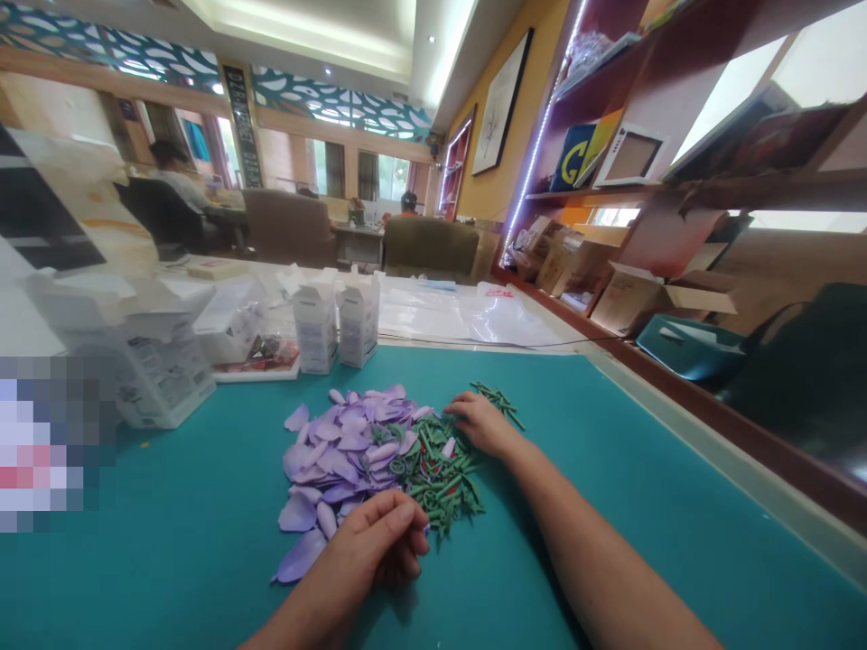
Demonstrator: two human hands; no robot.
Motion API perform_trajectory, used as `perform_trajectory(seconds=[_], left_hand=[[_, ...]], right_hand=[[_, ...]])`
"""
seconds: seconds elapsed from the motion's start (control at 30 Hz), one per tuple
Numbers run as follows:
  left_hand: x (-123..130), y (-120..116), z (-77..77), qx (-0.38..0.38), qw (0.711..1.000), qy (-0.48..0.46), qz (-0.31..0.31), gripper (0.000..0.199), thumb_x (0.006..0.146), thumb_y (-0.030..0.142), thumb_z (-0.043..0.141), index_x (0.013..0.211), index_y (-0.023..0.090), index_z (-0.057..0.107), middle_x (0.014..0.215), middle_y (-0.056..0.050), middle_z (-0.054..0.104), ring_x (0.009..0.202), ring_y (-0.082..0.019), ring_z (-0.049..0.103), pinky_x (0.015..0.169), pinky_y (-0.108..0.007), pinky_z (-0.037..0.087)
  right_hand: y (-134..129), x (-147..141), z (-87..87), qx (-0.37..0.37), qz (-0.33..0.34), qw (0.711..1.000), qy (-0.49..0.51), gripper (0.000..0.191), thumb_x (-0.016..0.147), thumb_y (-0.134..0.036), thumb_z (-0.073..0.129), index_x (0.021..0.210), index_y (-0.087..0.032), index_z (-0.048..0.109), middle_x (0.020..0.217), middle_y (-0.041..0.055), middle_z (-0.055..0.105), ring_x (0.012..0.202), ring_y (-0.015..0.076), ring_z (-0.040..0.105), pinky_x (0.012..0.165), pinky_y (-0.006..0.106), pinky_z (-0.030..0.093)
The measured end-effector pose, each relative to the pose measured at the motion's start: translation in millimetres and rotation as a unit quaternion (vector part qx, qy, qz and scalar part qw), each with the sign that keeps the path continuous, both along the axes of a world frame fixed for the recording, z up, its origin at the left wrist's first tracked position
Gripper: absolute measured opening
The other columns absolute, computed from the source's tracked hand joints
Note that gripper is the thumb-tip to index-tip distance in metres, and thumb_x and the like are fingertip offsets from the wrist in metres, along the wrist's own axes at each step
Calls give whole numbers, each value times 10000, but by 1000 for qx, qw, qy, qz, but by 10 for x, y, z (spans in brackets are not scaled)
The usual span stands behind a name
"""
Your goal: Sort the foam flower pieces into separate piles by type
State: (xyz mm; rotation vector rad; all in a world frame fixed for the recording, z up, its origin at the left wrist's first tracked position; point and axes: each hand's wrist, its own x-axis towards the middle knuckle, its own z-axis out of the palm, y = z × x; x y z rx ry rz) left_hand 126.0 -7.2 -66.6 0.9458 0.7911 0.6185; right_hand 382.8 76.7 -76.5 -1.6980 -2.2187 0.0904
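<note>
Your left hand [383,537] is curled in, thumb close to the first finger, by the near edge of the heap. You can't tell from here if it pinches anything. Your right hand [480,424] reaches to the far side, fingers a bit bent; its tips are partly hidden, so you can't tell if they have hold of something.

The purple petals [339,451] lie in a heap on the green mat [643,506], with the leafy green bits [443,492] piled against their right side. A few green sticks [501,404] lie just past your right hand. The petals look thin, so it seems best to pinch softly, take one bit at a time, and keep your wrists off the heap.

A big "G" shows on a blue thing [574,158] on the shelf. The print on the white boxes [358,325] is too small to read.
</note>
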Motion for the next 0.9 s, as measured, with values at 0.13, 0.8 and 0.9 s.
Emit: perform_trajectory(seconds=[0.13, 0.8, 0.9], left_hand=[[-3, 2, 2, 7, 1000, -5, -1, 415, 626, 545, 724, 714, 162, 591, 603, -1, 615, 485, -89, 510, 477, -196, 328], [-29, -27, 71, 33, 999, 18, -7, 346, 718, 505, 665, 737, 162, 621, 655, -15, 625, 539, -108, 521, 516, -213, 345], [-29, -27, 52, 29, 999, 10, -8, 339, 722, 495, 669, 737, 161, 619, 648, -10, 622, 532, -104, 519, 511, -208, 349]], right_hand=[[-7, 9, 7, -43, -13, 998, -38, 216, 778, -130, 596, 960, -195, 694, 1008, 81, 629, 975, 203, 534, 884, 304, 375], [-27, 275, 144, -11, -183, 983, -19, 120, 805, -136, 525, 897, -182, 588, 935, 60, 623, 843, 163, 530, 701, 237, 347], [-20, 435, 116, 15, -245, 969, -19, 128, 829, -158, 491, 919, -169, 581, 948, 92, 618, 854, 191, 532, 710, 267, 351]])
